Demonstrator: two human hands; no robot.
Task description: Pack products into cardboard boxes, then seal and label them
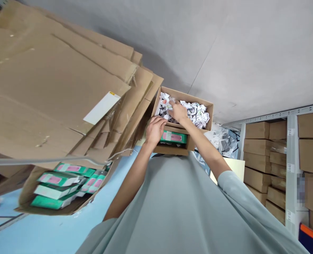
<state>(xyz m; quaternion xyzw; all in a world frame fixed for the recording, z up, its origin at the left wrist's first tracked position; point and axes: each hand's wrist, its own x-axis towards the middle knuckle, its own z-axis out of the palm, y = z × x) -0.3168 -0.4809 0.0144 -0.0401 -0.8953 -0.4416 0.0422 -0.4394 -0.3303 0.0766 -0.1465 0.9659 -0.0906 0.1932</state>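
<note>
Head view: carton [186, 98] by grey wall [233, 53] is mostly filled w/ crumpled paper [198, 112] (top uncovered, so prob. unfinished). R hand [178, 112] is set half-curled in paper, L hand [155, 129] is loosely bent at near rim [173, 124]; whether anything's gripped can't be told.

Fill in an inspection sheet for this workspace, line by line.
Surface: blue floor; support under the open carton hidden.
Job's things: crumpled paper in the carton; green-and-pink package just nearer the body.
Clutter: flattened cardboard, left.
Hands: left hand at the carton's near edge, right hand over the paper; grips unclear.
Cables: pale cord-like line by the cardboard, blurred.
Surroundings: grey wall; shelving with brown boxes, right.
</note>
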